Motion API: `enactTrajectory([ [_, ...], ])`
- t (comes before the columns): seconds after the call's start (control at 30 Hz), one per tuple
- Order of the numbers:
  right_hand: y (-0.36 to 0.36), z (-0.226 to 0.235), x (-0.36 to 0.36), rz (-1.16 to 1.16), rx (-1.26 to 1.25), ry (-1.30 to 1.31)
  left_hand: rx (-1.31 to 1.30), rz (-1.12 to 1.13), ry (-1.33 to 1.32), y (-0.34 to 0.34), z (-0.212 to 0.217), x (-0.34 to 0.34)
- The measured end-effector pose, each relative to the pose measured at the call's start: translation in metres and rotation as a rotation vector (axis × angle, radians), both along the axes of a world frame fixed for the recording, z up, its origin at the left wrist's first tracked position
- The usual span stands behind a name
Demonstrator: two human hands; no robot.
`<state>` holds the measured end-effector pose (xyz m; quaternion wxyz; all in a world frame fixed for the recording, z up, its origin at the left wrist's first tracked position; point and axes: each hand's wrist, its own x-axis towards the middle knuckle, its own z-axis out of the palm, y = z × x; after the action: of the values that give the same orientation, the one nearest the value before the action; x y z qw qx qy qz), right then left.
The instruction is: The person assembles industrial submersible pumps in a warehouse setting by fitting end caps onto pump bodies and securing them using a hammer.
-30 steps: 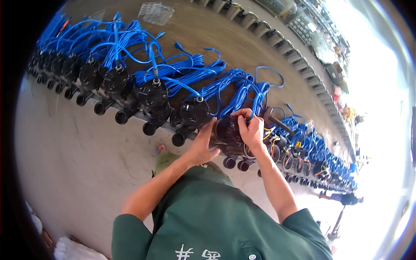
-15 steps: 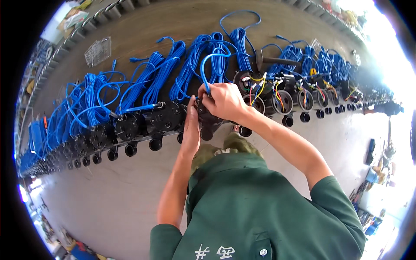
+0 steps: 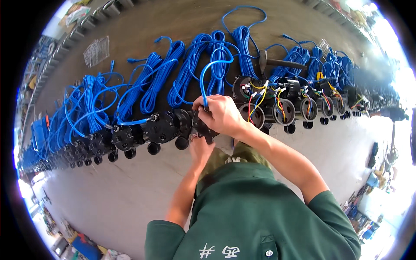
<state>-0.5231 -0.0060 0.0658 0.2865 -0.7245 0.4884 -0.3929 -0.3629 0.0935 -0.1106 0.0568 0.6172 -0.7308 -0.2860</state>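
Head view: blue cable coils (image 3: 190, 73) behind; black pump unit (image 3: 200, 125) lying leftward in row, gripped by right hand (image 3: 221, 115); left hand (image 3: 200, 149) beneath, grip unclear.

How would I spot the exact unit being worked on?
Follow the long row of black units with blue cable coils across the floor. Near its middle, one black unit sits under both hands. Only it is gripped.

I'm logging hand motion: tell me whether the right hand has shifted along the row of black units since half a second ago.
No. The right hand grips the same black unit and blue cable; only the camera view has turned.
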Motion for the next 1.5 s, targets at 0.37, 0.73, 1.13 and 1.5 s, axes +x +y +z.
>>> enactTrajectory([
  [0.37, -0.008, 0.003, -0.002, 0.045, -0.015, 0.023, 0.049, 0.252, 0.02, 0.013, -0.001, -0.045],
  [0.73, -0.013, 0.002, -0.008, 0.112, -0.015, 0.025, -0.009, 0.156, 0.054, 0.008, 0.002, -0.03],
  [1.13, -0.011, -0.002, -0.004, 0.117, -0.057, 0.117, -0.145, 0.159, 0.109, 0.007, 0.011, -0.033],
  [1.5, -0.016, 0.037, -0.044, 0.124, -0.058, 0.183, 0.321, 0.452, 0.704, 0.022, 0.063, 0.009],
])
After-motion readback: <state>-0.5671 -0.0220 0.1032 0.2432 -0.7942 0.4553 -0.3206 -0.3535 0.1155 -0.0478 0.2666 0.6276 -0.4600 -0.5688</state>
